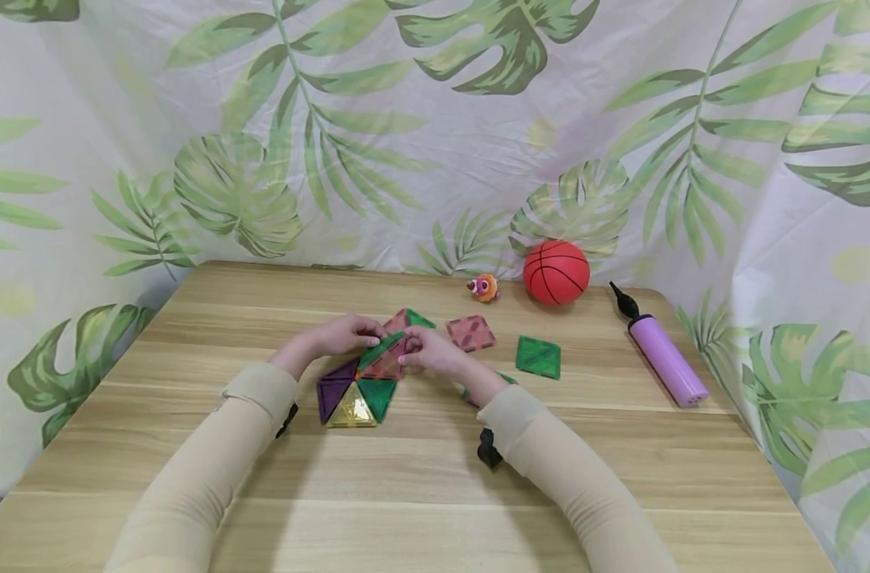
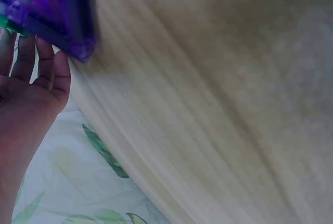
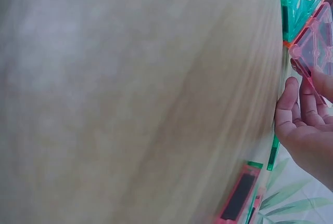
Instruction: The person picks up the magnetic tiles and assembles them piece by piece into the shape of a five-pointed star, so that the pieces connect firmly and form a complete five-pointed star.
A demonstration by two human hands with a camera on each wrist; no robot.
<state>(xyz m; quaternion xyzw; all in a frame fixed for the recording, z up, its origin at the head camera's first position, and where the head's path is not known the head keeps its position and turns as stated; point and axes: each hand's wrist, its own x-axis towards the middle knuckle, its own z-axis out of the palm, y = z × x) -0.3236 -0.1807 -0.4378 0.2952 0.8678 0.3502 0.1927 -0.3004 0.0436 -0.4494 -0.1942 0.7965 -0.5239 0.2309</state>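
Note:
Several translucent magnetic tiles lie in a fan on the table: purple triangles (image 1: 334, 388) (image 2: 52, 13), a yellow triangle (image 1: 352, 408) and a teal-green triangle (image 1: 379, 396) (image 3: 301, 5). At the fan's far side, a red triangle tile (image 1: 384, 366) (image 3: 315, 44) and a green triangle tile (image 1: 377, 352) meet along an edge, tilted up. My right hand (image 1: 435, 352) (image 3: 312, 122) pinches the red tile between thumb and fingers. My left hand (image 1: 343, 334) (image 2: 31, 91) holds the green tile by its far corner, the thumb and index fingertips at its edge.
Behind the hands lie another red tile (image 1: 395, 321) and green tile (image 1: 420, 318). A red square tile (image 1: 470, 333) and green square tile (image 1: 538, 357) sit to the right. Farther back are a small toy (image 1: 484, 287), a red ball (image 1: 556, 273) and a purple hand pump (image 1: 667, 360).

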